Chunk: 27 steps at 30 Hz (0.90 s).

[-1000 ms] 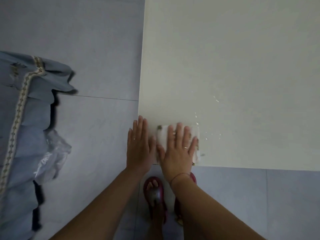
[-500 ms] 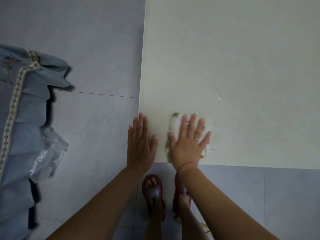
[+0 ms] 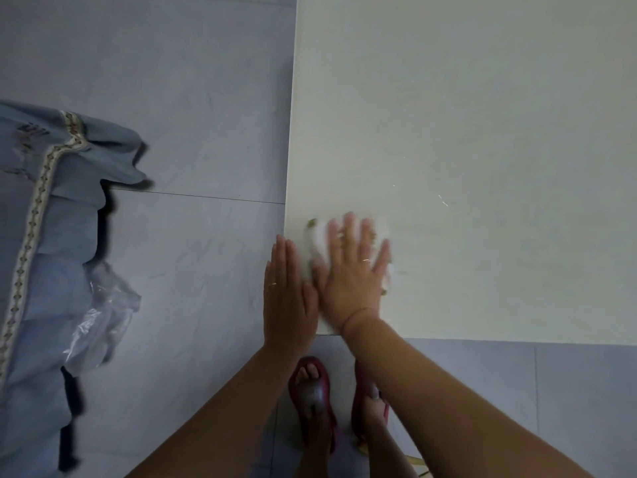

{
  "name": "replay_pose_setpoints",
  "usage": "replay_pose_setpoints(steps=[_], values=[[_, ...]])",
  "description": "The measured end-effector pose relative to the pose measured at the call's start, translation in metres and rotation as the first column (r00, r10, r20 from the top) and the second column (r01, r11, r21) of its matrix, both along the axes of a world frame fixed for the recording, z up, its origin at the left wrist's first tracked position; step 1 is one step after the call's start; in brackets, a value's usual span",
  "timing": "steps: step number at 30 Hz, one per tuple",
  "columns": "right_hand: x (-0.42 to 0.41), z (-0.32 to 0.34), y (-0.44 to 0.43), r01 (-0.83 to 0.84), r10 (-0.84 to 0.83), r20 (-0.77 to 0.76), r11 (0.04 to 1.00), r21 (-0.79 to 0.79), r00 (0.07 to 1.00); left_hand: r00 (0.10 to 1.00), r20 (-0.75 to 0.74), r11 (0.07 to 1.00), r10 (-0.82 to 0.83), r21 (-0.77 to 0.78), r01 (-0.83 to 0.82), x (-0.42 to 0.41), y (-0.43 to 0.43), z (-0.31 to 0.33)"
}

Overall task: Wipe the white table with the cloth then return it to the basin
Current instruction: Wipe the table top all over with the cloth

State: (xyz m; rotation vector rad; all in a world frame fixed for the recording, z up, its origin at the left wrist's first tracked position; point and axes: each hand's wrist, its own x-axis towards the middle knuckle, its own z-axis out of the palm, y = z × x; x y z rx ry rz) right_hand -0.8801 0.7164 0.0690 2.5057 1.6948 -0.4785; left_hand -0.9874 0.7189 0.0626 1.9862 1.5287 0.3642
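**Wiping under way at the counter's near corner**

The right hand [image 3: 351, 270] lies flat with fingers spread, pressing the white cloth [image 3: 319, 236] onto the counter [image 3: 465, 115]; its grip is open, palm down, not closed around the cloth. The cloth shows blurred beyond the fingertips and on both sides of the palm. The left hand [image 3: 287, 298] lies just beside it, also flat and open, holding nothing, at the counter's corner edge. This looks like the wiping step, with most of the counter beyond the right hand not yet reached. A few pale specks [image 3: 443, 200] lie further out to the right. The next move likely calls for steady downward pressure while pushing outward. No basin is in view.
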Motion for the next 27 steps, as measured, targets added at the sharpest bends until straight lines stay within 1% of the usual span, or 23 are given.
replay_pose_setpoints(steps=[2, 4, 5, 6, 7, 8, 9, 10, 11, 12, 13, 14, 15, 17, 18, 19, 20, 21, 23, 24, 25, 26, 27], values=[[-0.007, 0.002, -0.005, -0.268, 0.268, -0.005, 0.963, -0.005, 0.963, 0.997, 0.051, 0.997, 0.055, -0.062, -0.052, -0.001, 0.002, 0.001], [0.020, 0.002, -0.001, -0.436, 0.437, -0.007, 0.899, 0.038, 0.899, 0.999, 0.035, 0.997, 0.041, -0.072, -0.038, -0.002, 0.002, 0.004], [0.039, 0.002, 0.001, -0.473, 0.473, 0.016, 0.880, 0.045, 0.881, 1.000, 0.018, 0.997, 0.024, -0.072, -0.023, -0.001, 0.003, 0.006], [0.058, 0.001, 0.006, -0.445, 0.444, 0.036, 0.895, 0.034, 0.895, 1.000, -0.004, 0.998, 0.012, -0.066, -0.012, -0.001, 0.005, 0.008], [0.076, 0.000, 0.012, -0.341, 0.340, 0.039, 0.940, 0.020, 0.940, 0.999, -0.039, 0.999, -0.001, -0.048, -0.001, 0.000, 0.008, 0.009], [0.089, -0.001, 0.019, -0.178, 0.178, 0.031, 0.984, 0.013, 0.984, 0.996, -0.086, 1.000, -0.017, -0.019, 0.015, 0.002, 0.012, 0.010], [0.094, -0.002, 0.027, 0.006, -0.006, 0.005, 1.000, 0.014, 1.000, 0.990, -0.139, 0.999, -0.030, 0.009, 0.032, 0.005, 0.016, 0.010], [0.089, -0.003, 0.035, 0.156, -0.156, -0.012, 0.988, 0.017, 0.988, 0.982, -0.184, 0.999, -0.039, 0.028, 0.045, 0.007, 0.021, 0.010], [0.075, -0.002, 0.043, 0.237, -0.237, -0.010, 0.971, 0.017, 0.971, 0.978, -0.207, 0.998, -0.038, 0.035, 0.046, 0.011, 0.025, 0.009], [0.059, -0.002, 0.049, 0.232, -0.232, 0.002, 0.972, 0.018, 0.973, 0.974, -0.222, 0.998, -0.036, 0.037, 0.045, 0.013, 0.028, 0.007], [0.042, -0.002, 0.052, 0.143, -0.143, 0.010, 0.989, 0.028, 0.990, 0.967, -0.253, 0.998, -0.040, 0.038, 0.051, 0.015, 0.030, 0.004], [0.029, -0.002, 0.053, -0.004, 0.004, 0.012, 0.999, 0.035, 1.000, 0.955, -0.294, 0.997, -0.044, 0.044, 0.059, 0.016, 0.030, 0.002], [0.023, -0.001, 0.052, -0.165, 0.165, 0.001, 0.986, 0.036, 0.986, 0.944, -0.326, 0.997, -0.044, 0.049, 0.063, 0.016, 0.030, 0.000], [0.038, 0.001, 0.053, -0.422, 0.424, -0.011, 0.905, 0.059, 0.906, 0.948, -0.315, 0.997, -0.040, 0.056, 0.060, 0.017, 0.030, 0.000], [0.054, 0.000, 0.056, -0.507, 0.508, 0.000, 0.859, 0.077, 0.861, 0.958, -0.284, 0.997, -0.036, 0.050, 0.053, 0.016, 0.030, 0.001], [0.070, -0.002, 0.062, -0.548, 0.549, 0.020, 0.832, 0.083, 0.836, 0.965, -0.261, 0.998, -0.037, 0.041, 0.050, 0.017, 0.030, 0.002], [0.085, -0.003, 0.068, -0.531, 0.529, 0.041, 0.844, 0.080, 0.847, 0.968, -0.249, 0.999, -0.034, 0.033, 0.043, 0.017, 0.030, 0.003], [0.096, -0.005, 0.076, -0.445, 0.443, 0.051, 0.892, 0.074, 0.895, 0.968, -0.249, 0.999, -0.029, 0.029, 0.037, 0.017, 0.030, 0.004], [0.099, -0.009, 0.090, -0.148, 0.146, 0.036, 0.986, 0.079, 0.989, 0.966, -0.258, 0.999, -0.021, 0.037, 0.031, 0.018, 0.029, 0.004], [0.089, -0.010, 0.096, -0.019, 0.017, 0.022, 0.996, 0.087, 1.000, 0.965, -0.261, 0.999, -0.015, 0.045, 0.028, 0.019, 0.029, 0.003], [0.075, -0.009, 0.099, 0.056, -0.058, 0.016, 0.995, 0.085, 0.998, 0.964, -0.264, 0.998, -0.013, 0.050, 0.027, 0.020, 0.029, 0.002], [0.062, -0.008, 0.100, 0.065, -0.067, 0.010, 0.995, 0.080, 0.998, 0.962, -0.272, 0.998, -0.013, 0.050, 0.027, 0.021, 0.029, 0.001], [0.050, -0.007, 0.098, 0.006, -0.007, 0.005, 0.997, 0.077, 1.000, 0.960, -0.281, 0.999, -0.012, 0.045, 0.025, 0.021, 0.029, 0.000]])
